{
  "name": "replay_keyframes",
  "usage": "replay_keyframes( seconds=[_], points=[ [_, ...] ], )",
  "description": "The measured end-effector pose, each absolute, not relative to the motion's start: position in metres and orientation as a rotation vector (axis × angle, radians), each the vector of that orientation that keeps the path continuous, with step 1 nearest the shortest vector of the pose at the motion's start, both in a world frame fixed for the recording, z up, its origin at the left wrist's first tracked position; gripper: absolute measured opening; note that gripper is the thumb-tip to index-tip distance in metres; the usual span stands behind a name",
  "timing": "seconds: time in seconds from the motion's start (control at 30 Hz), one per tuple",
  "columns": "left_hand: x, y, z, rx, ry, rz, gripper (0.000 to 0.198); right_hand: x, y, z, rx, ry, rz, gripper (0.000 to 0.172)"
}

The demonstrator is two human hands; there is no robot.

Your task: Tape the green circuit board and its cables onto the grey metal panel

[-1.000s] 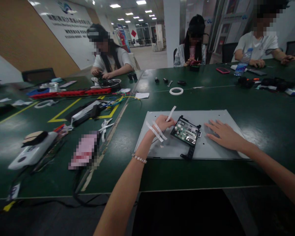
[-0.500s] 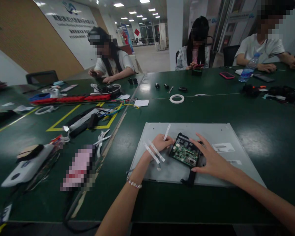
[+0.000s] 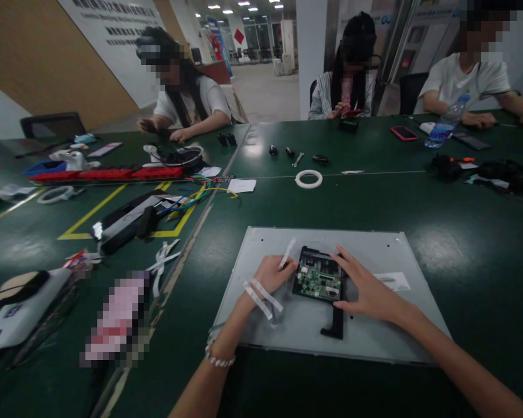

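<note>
A green circuit board point(image 3: 320, 283) in a black frame lies on a grey metal panel point(image 3: 253, 244), with a black bracket point(image 3: 335, 325) sticking out below it. My left hand point(image 3: 274, 274) pinches the frame's left edge. A white tape strip point(image 3: 287, 253) stands up from its fingers, and more tape strips point(image 3: 257, 297) lie across the wrist. On the other side, my right hand point(image 3: 368, 288) grips the frame, fingertips near the upper right corner and thumb at the lower right. A white label point(image 3: 394, 281) on the panel shows partly behind this hand.
A white tape roll point(image 3: 308, 179) and a small wrench point(image 3: 298, 159) lie beyond the panel. To the left are a pink blurred object point(image 3: 117, 319), a white device point(image 3: 30, 310) and cables. A water bottle point(image 3: 447, 125) stands far right. Three people sit across the table.
The board has turned to lie nearly square with the panel, both hands staying at its sides. My view has shifted, so the panel appears lower and slightly left.
</note>
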State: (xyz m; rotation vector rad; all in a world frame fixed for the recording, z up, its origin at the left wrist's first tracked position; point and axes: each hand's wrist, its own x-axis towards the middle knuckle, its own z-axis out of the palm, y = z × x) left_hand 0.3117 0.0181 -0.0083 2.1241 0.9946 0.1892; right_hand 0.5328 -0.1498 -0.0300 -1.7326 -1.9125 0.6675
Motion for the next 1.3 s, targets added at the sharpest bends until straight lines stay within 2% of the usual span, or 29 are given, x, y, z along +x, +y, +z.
replay_keyframes(
  seconds=[0.13, 0.33, 0.63, 0.8, 1.03, 1.3],
  points=[
    [0.309, 0.022, -0.008, 2.22, 1.124, 0.241, 0.039, 0.538, -0.151, -0.031, -1.822, -1.866, 0.589, 0.086],
    [0.309, 0.025, -0.01, 2.103, 1.262, 0.488, 0.038, 0.563, -0.157, -0.053, -2.003, -1.778, 0.22, 0.068],
    [0.315, 0.027, -0.027, 2.02, 1.08, 0.522, 0.033, 0.572, -0.156, -0.067, -2.08, -1.945, 0.0, 0.065],
    [0.315, 0.03, -0.03, 2.021, 1.105, 0.506, 0.031, 0.574, -0.153, -0.063, -2.06, -2.031, -0.004, 0.066],
    [0.315, 0.022, -0.025, 2.013, 1.22, 0.69, 0.026, 0.575, -0.145, -0.063, -2.025, -2.114, 0.013, 0.072],
    [0.319, 0.026, -0.038, 1.918, 1.155, 0.709, 0.033, 0.575, -0.145, -0.07, -2.009, -2.114, 0.023, 0.07]
  ],
)
